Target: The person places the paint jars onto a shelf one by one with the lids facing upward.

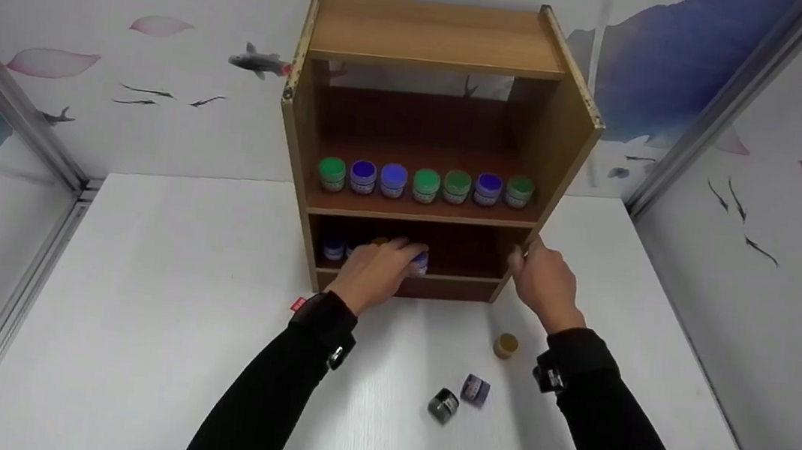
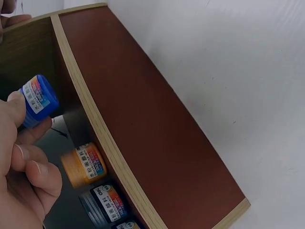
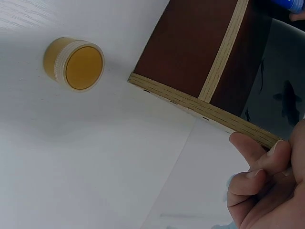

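Observation:
My left hand pinches a blue paint jar between thumb and fingers at the lower compartment of a wooden shelf unit. In the left wrist view, an orange paint jar and a black-labelled paint jar stand in that compartment, beside the held one. A dark blue jar is at its left end. My right hand grips the front edge of the unit's right side panel; part of its grip is hidden.
Several green-lidded and blue-lidded jars line the middle shelf, among them a green one. On the white table are an ochre jar, a purple jar and a black jar. Patterned walls enclose the table.

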Demonstrator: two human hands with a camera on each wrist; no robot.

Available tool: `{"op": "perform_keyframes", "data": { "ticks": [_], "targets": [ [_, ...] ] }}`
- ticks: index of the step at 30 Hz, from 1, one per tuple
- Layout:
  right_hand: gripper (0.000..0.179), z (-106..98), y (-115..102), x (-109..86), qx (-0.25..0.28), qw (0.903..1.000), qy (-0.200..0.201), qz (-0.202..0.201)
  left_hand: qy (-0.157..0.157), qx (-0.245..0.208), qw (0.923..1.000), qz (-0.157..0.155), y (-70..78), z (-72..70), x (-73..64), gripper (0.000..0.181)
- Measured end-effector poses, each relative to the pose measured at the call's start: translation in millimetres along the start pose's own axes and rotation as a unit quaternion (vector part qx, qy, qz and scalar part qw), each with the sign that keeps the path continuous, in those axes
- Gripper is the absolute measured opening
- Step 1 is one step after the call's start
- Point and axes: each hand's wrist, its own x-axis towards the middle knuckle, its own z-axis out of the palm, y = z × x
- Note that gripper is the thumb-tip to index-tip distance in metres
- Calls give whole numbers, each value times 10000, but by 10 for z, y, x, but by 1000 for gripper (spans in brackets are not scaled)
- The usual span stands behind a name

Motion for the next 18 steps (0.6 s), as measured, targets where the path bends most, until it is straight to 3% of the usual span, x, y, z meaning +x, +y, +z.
{"op": "perform_keyframes", "data": {
  "ticks": [13, 18],
  "targets": [
    [37, -3, -1, 3, 22, 10000, -40, 5, 124, 150, 9990, -400, -27, 28, 89, 38],
    [36, 2, 7, 5, 15, 10000, -28, -19, 481, 348, 9975, -395, -28, 80, 106, 35]
  ]
}}
